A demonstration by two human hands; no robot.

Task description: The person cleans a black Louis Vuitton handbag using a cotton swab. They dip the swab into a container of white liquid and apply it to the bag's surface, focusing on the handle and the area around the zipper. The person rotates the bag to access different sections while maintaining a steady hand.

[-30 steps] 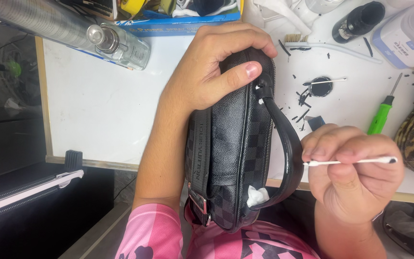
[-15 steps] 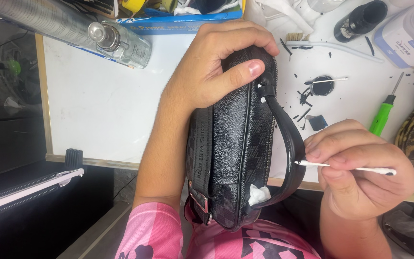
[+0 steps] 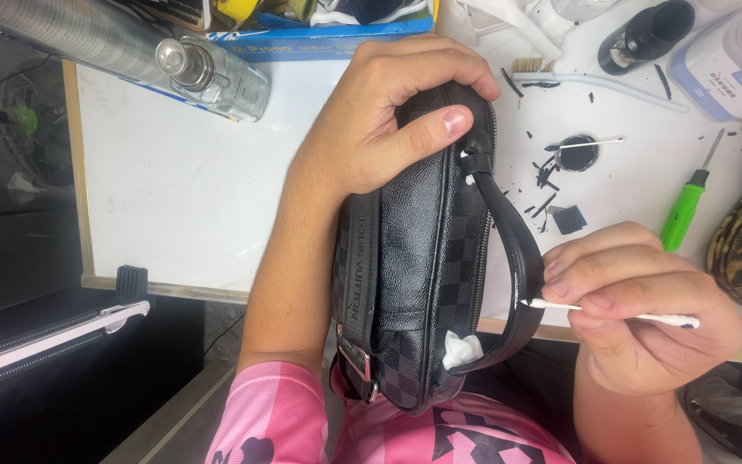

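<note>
Both hands grip: my left hand (image 3: 380, 120) clamps the black bag (image 3: 422, 266); my right hand (image 3: 637, 318) has slid the cotton swab (image 3: 611, 314) onto its strap (image 3: 513, 249).

A flat blue box (image 3: 337, 39) lies at the table's far edge; a white tub with a blue label (image 3: 726, 83) stands at far right.

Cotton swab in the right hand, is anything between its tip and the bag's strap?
Nothing visible. The swab tip already meets the strap edge, pinched by the right hand; the left hand grips the bag higher up.
</note>
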